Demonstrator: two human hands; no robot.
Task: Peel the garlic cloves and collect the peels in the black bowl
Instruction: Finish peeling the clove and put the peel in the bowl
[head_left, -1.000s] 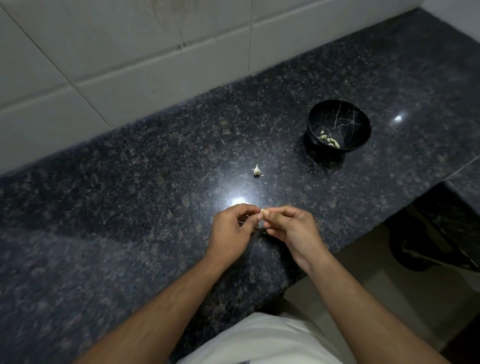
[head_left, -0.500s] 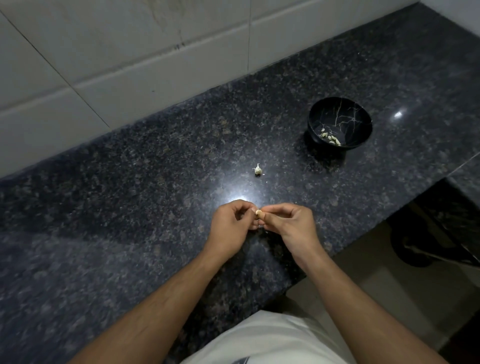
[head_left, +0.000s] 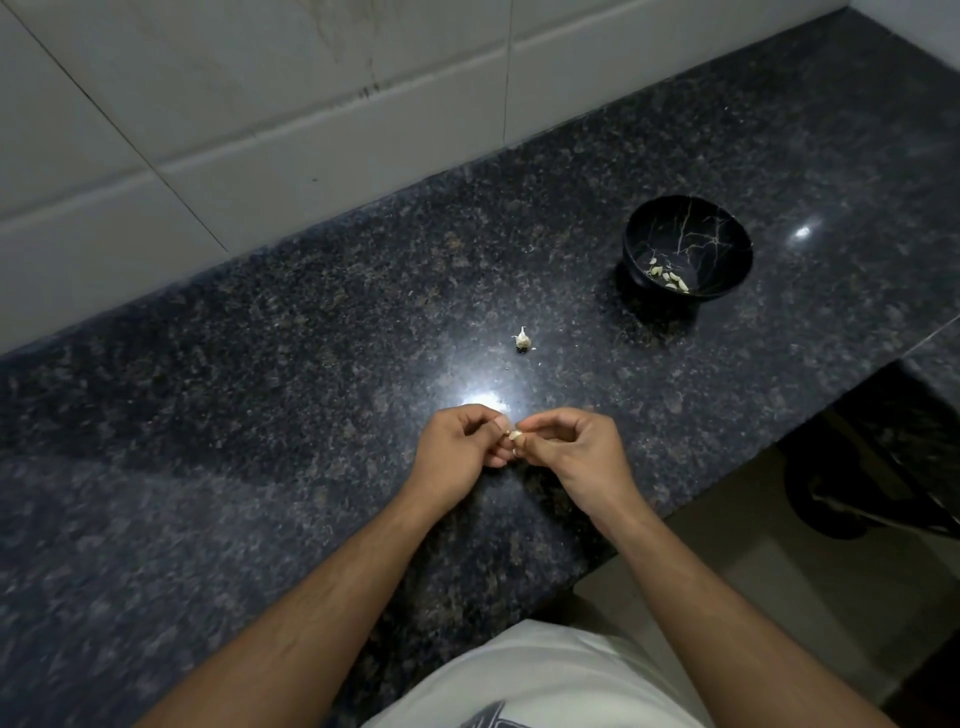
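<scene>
Over the front part of the dark granite counter (head_left: 260, 415), my left hand (head_left: 457, 452) and my right hand (head_left: 576, 452) meet fingertip to fingertip. Both pinch one small pale garlic clove (head_left: 515, 435), which is mostly hidden by the fingers. Another small garlic piece (head_left: 522, 339) lies alone on the counter beyond my hands. The black bowl (head_left: 639, 244) with gold veins stands at the far right and holds several pale peel bits (head_left: 667, 278).
A white tiled wall (head_left: 260, 130) backs the counter. The counter's front edge runs diagonally at lower right, with floor and a dark object (head_left: 857, 499) below it. A bright light reflection (head_left: 480, 400) sits just beyond my hands.
My hands have stayed together on the clove, and the fingers have shifted slightly, so a little more of the pale clove shows between them. The bowl and the loose piece have not moved.
</scene>
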